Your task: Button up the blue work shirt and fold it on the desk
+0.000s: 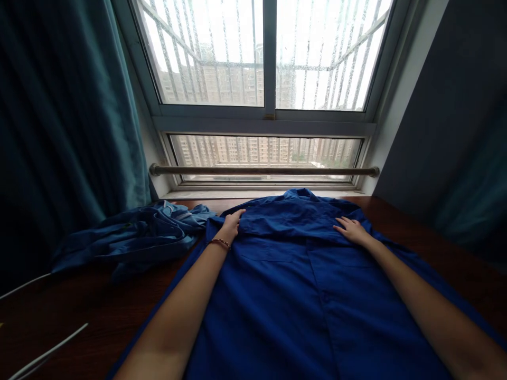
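Note:
A blue long-sleeved shirt lies spread out, front up, with its collar toward the window. My left hand rests on the shirt near its left shoulder area, thumb side up and fingers stretched forward; part of the fingers is hidden. On that wrist is a thin beaded bracelet. My right hand lies flat on the other side of the chest, fingers spread on the cloth. Creases run across the fabric between the two hands.
Crumpled lighter blue cloth lies to the left on the dark wooden surface. White cables cross the lower left. A metal rail spans the window ahead. Teal curtains hang at the left.

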The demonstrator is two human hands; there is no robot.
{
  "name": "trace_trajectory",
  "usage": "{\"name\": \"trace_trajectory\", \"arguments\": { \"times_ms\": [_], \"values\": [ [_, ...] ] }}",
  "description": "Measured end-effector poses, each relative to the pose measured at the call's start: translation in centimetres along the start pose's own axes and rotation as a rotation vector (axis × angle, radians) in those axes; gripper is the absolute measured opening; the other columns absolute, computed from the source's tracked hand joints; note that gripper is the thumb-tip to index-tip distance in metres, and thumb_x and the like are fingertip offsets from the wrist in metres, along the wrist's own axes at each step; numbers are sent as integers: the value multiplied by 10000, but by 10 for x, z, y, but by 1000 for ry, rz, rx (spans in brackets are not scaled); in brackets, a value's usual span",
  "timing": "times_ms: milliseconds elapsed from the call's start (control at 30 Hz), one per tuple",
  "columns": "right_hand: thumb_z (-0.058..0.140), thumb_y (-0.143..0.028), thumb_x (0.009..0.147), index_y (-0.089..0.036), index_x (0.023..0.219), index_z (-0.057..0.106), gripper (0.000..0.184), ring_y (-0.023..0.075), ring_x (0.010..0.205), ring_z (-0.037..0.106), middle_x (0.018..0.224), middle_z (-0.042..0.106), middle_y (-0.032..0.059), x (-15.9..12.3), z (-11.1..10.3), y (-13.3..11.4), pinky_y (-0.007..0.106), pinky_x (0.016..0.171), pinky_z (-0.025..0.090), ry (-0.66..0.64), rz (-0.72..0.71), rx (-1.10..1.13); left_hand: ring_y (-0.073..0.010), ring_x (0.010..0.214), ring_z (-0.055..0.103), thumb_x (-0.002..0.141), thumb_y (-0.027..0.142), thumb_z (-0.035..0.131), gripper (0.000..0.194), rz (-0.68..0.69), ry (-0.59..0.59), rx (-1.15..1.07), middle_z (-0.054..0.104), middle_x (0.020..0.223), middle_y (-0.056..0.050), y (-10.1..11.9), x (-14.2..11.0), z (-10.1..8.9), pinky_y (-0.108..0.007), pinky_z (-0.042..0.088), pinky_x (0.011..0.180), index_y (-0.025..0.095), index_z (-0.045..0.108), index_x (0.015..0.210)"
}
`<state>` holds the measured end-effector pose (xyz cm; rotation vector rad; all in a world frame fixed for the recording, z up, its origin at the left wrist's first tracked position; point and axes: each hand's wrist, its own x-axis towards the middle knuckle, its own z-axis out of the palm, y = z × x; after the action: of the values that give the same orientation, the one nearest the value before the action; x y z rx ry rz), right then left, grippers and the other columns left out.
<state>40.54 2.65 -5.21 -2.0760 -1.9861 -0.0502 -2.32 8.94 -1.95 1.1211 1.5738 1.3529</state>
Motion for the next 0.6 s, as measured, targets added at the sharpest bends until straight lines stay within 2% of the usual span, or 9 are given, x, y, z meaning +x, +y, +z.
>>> {"name": "trace_trajectory", "arguments": {
  "times_ms": [100, 233, 333, 433, 500, 600],
  "values": [
    [343, -516, 834, -246, 1231, 450, 492, 260, 1193, 353, 1309, 406, 38, 0, 5, 17, 397, 983, 279, -9, 36, -27, -203, 673, 610, 653, 164, 588, 420, 24, 14, 172, 613, 752, -92, -11, 6, -4, -316, 493, 590, 78, 478, 1049],
    [275, -566, 835, -276, 1287, 372, 545, 286, 1208, 316, 1359, 328, 36, 2, 7, 47, 466, 962, 276, -5, 165, -81, -216, 864, 592, 645, 63, 508, 541, 154, 39, 396, 612, 946, -100, -15, 6, -7, -317, 467, 740, 141, 422, 1173],
    [226, -587, 834, -268, 1295, 361, 577, 290, 1192, 337, 1357, 327, 55, 3, 11, 67, 466, 935, 303, 13, 279, -113, -267, 934, 567, 617, 54, 525, 449, 224, 3, 575, 620, 928, -107, -12, 0, -6, -351, 435, 807, 162, 540, 1053],
    [269, -538, 842, -190, 1242, 440, 557, 283, 1161, 371, 1286, 414, 108, 5, 15, 74, 425, 933, 309, 86, 283, -151, -335, 979, 536, 625, 92, 544, 298, 232, 16, 727, 596, 977, -157, -1, -5, -6, -443, 405, 830, 147, 602, 912],
    [313, -484, 845, -142, 1184, 491, 513, 278, 1112, 418, 1201, 483, 138, 5, 16, 74, 396, 914, 326, 145, 282, -165, -375, 1017, 505, 661, 130, 531, 267, 223, 77, 794, 534, 1081, -209, 10, -2, -14, -512, 379, 828, 122, 595, 921],
    [347, -432, 841, -123, 1130, 528, 459, 271, 1029, 481, 1110, 534, 151, 5, 16, 71, 364, 853, 371, 157, 294, -140, -428, 1027, 479, 681, 207, 545, 260, 186, 164, 836, 501, 1091, -271, 27, 11, -43, -590, 353, 792, 75, 589, 900]
  ]
}}
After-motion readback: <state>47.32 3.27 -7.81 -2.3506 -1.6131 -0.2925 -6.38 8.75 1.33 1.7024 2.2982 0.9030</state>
